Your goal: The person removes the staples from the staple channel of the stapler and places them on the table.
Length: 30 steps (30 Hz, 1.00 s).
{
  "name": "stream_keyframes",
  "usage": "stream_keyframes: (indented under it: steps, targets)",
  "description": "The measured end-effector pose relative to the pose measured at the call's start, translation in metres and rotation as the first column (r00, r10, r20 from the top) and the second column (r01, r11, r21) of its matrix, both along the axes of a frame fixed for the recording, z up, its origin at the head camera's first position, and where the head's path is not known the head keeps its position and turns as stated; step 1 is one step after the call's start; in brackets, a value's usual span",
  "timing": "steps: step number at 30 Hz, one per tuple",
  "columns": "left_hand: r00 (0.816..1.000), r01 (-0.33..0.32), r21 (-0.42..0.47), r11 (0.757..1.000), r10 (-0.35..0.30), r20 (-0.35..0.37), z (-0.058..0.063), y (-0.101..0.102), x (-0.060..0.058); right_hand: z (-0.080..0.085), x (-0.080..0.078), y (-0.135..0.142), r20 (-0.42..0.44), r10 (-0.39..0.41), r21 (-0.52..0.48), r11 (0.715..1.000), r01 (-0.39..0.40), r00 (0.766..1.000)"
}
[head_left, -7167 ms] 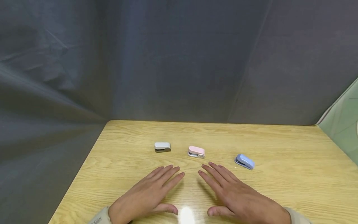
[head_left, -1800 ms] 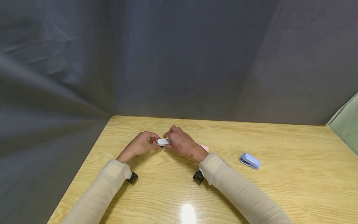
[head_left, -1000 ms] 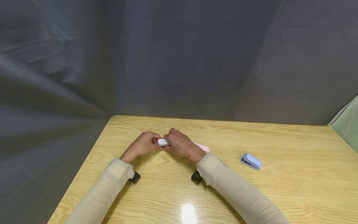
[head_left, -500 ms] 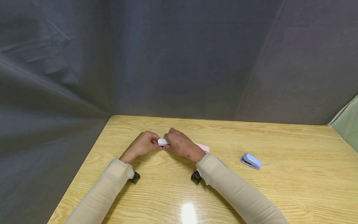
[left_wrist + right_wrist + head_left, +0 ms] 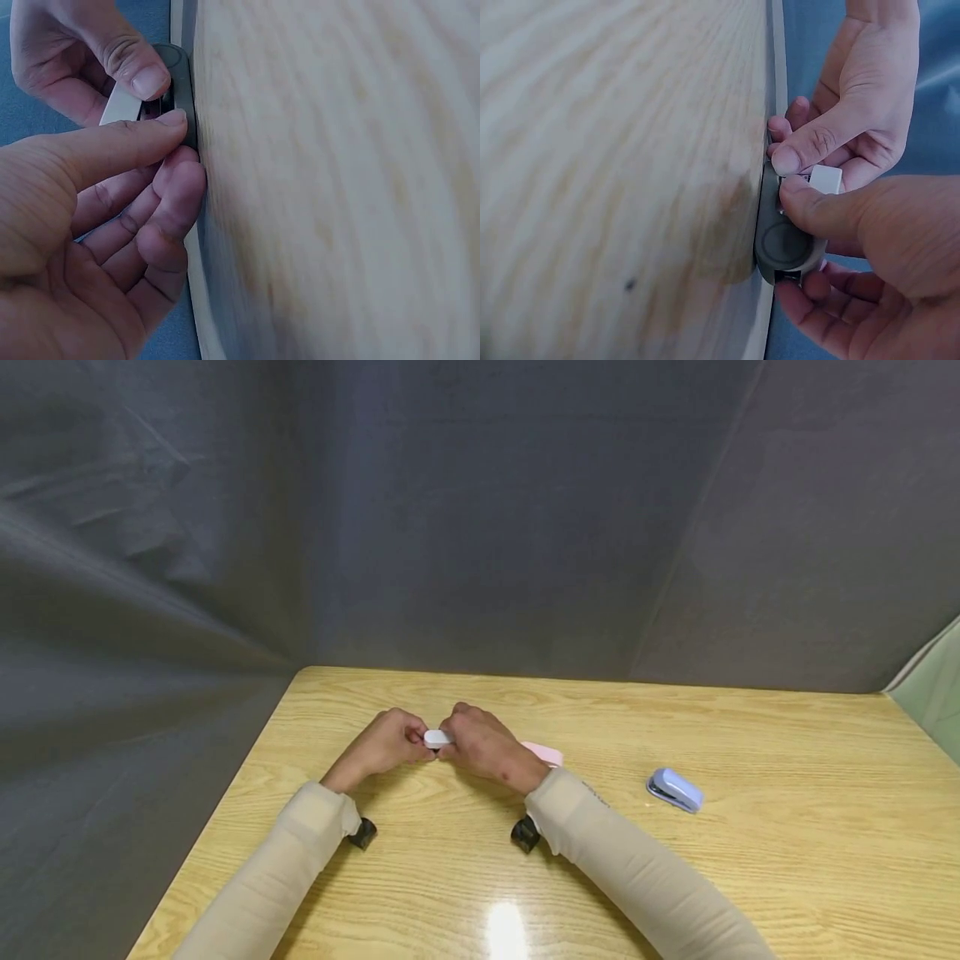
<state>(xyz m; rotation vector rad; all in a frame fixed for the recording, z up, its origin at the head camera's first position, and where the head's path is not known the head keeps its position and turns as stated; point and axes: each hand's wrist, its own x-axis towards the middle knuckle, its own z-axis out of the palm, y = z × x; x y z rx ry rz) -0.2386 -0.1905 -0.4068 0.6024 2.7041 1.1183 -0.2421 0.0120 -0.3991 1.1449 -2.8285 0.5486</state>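
One small white-topped stapler with a grey base sits on the pale wood-grain counter, its left end pinched in the grip of a person's left hand, its right end clasped in that of the right hand. From where I stand, a pale pink stapler shows partly behind the right hand; a rounded, light blue stapler lies well apart, farther right.

Wood-grain tabletop before dark grey sheeting
The sheeting lines its back and left edges; a pale green surface borders the right; white glare toward the front.
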Motion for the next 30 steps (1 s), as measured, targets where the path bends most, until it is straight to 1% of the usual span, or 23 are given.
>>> stream_keyframes:
  steps: [4,8,13,16,19,23,26,30]
  targets:
    - [1.0,0.006,0.015,1.0,-0.006,0.011,0.001,0.001,-0.0004,0.0001,0.0002,0.0006,0.012,-0.008,-0.027,1.0,0.009,1.0]
    - [0.999,0.004,0.024,1.0,-0.005,0.04,0.0008,0.0021,0.001,-0.0015,0.0019,0.0019,0.022,0.003,-0.052,0.999,-0.002,1.0]
    - [0.998,0.024,0.046,0.999,-0.027,0.052,0.0005,0.0048,-0.0003,-0.002,0.0021,0.0048,0.028,-0.009,-0.059,0.998,0.01,1.0]
    - [0.998,0.011,0.051,0.999,-0.014,0.06,0.0013,0.0048,-0.0017,-0.0005,0.001,0.0052,0.029,-0.011,-0.074,0.997,0.013,1.0]
    - [0.996,-0.005,0.051,0.999,0.0,0.084,0.002,0.0035,-0.0011,0.0002,0.0009,0.0056,0.07,-0.024,-0.097,0.995,0.031,0.997]
    - [0.994,-0.008,0.056,0.998,0.002,0.112,0.0013,0.0015,0.0001,0.0004,0.0026,0.006,0.12,-0.044,-0.105,0.993,0.057,0.992]
    - [0.994,-0.006,0.057,0.998,-0.001,0.111,0.0016,0.0014,0.0007,0.002,0.0039,0.0063,0.124,-0.056,-0.088,0.994,0.067,0.991]
    - [0.995,-0.006,0.058,0.998,0.0,0.101,0.0028,0.0027,0.0003,0.0058,0.0041,0.0072,0.149,-0.086,-0.083,0.992,0.099,0.985]
